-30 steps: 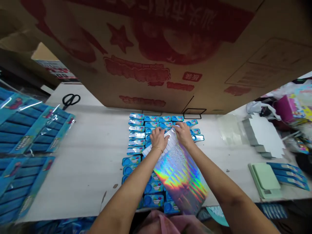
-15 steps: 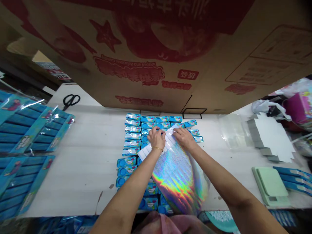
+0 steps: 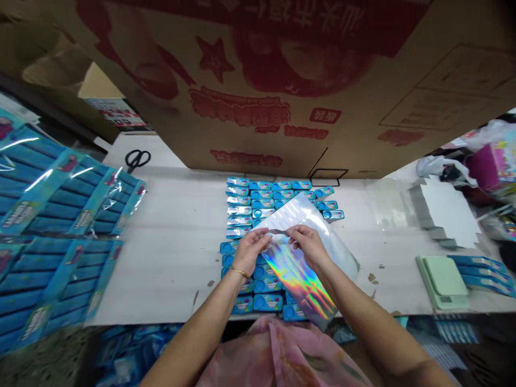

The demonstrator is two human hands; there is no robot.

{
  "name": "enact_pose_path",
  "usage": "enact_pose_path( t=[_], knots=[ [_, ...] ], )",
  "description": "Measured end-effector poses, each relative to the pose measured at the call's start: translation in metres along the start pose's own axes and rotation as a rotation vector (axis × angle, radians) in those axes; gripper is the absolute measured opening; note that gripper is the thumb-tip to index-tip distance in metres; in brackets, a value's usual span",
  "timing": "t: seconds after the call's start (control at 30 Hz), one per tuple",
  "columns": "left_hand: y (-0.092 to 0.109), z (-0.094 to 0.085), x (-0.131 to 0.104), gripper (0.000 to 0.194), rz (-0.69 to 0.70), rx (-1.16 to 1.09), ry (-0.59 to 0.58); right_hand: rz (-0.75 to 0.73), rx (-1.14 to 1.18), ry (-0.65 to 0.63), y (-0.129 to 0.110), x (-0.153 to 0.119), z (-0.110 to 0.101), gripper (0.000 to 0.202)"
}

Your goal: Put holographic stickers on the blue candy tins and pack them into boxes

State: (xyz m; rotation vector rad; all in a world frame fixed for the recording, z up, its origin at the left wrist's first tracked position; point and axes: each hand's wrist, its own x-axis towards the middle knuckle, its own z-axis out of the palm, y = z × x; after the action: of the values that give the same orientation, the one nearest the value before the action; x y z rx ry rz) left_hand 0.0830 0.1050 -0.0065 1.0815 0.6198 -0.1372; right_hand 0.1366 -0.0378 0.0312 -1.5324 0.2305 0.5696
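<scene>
My left hand (image 3: 249,251) pinches the near edge of a shiny, rainbow-reflecting plastic film (image 3: 296,279). With its fingertips, my right hand (image 3: 309,246) grips the same edge a little to the right. A dark curved gap shows along the edge between the two hands. Just beyond lies a white sheet (image 3: 288,215) with pale slot-like stripes; whether it is joined to the film I cannot tell. Rows of small blue rectangular packs (image 3: 238,209) with printed labels lie under and around the film, some of them hidden by it and by my hands.
A big cardboard carton (image 3: 282,129) stands at the back. Clear-wrapped blue packages (image 3: 60,199) are stacked left, near black scissors (image 3: 137,158). On the right are a pale green scale (image 3: 442,284), stacked white cards (image 3: 449,215), a clear plastic sheet (image 3: 389,204) and blue strips (image 3: 481,274).
Both hands have come nearer to me, from the white sheet's far part to the film's edge. The film has turned and spread to the right. The view has shifted too.
</scene>
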Motion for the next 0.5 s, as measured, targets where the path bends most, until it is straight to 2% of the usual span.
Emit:
enact_pose_path(
  t=[0.13, 0.23, 0.3, 0.4, 0.5],
  knots=[
    [-0.008, -0.052, -0.030, 0.035, 0.042, 0.095, 0.218, 0.047, -0.003, 0.039, 0.046, -0.016, 0.046, 0.020],
    [-0.015, -0.090, -0.042, 0.034, 0.091, 0.194, 0.302, -0.018, -0.101, 0.077, 0.076, -0.026, 0.081, 0.018],
    [-0.019, -0.111, -0.044, 0.034, 0.132, 0.263, 0.360, -0.095, -0.212, 0.103, 0.088, -0.027, 0.100, 0.016],
    [-0.024, -0.132, -0.035, 0.035, 0.234, 0.371, 0.421, -0.291, -0.496, 0.140, 0.093, -0.023, 0.121, 0.018],
    [-0.027, -0.142, -0.021, 0.036, 0.328, 0.438, 0.458, -0.464, -0.776, 0.159, 0.094, -0.013, 0.131, 0.022]
  ],
)
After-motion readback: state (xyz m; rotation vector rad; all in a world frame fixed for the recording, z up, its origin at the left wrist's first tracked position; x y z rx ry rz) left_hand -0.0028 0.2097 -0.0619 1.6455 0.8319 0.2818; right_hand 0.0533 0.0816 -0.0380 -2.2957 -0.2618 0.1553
